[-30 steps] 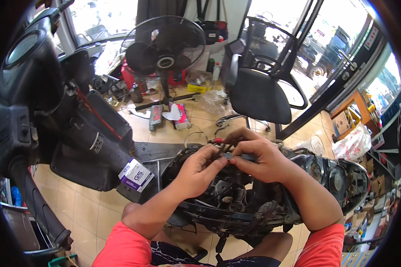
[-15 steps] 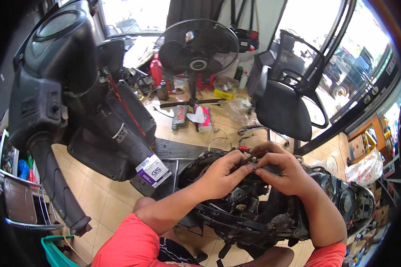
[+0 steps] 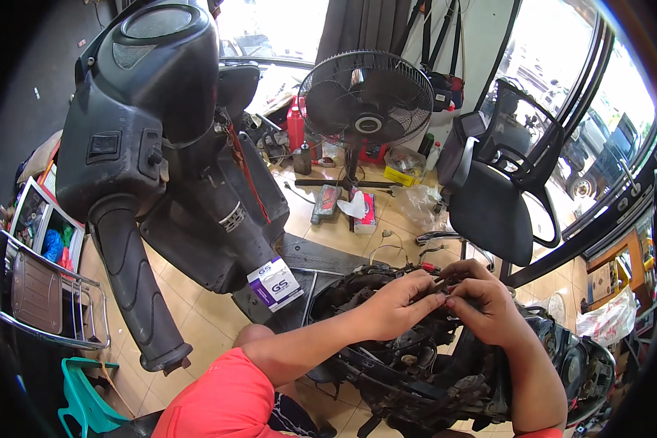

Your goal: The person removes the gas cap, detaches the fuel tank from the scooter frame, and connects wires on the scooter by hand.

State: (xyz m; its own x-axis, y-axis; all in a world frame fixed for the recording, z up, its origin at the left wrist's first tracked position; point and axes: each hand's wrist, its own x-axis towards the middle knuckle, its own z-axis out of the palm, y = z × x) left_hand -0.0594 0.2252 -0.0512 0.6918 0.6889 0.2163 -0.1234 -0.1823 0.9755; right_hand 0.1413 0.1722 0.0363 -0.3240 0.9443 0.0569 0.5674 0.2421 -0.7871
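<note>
Both hands meet over the stripped rear section of a black scooter [image 3: 387, 369], where wiring and frame parts lie exposed. My left hand [image 3: 399, 308] comes in from the left with thumb and fingertips pressed together. Opposite it, my right hand [image 3: 485, 310] is pinched too, its fingertips almost touching the left ones. Whatever small piece sits between them is hidden by the fingers. Just beyond the hands, a red wire connector [image 3: 431, 267] shows among loose wires. A purple and white box [image 3: 274, 285] rests on the scooter's floorboard [image 3: 315, 255].
The scooter's black handlebar grip [image 3: 135, 277] juts toward me on the left. A standing fan [image 3: 365, 102] and a black office chair [image 3: 489, 212] stand beyond. Bottles and a plastic bag [image 3: 416, 201] lie around the fan's base. A green plastic stool [image 3: 87, 398] is at lower left.
My view has turned left, so the scene sits farther right and lower in the picture. My hands stay together above the scooter frame, with the fingers slightly shifted.
</note>
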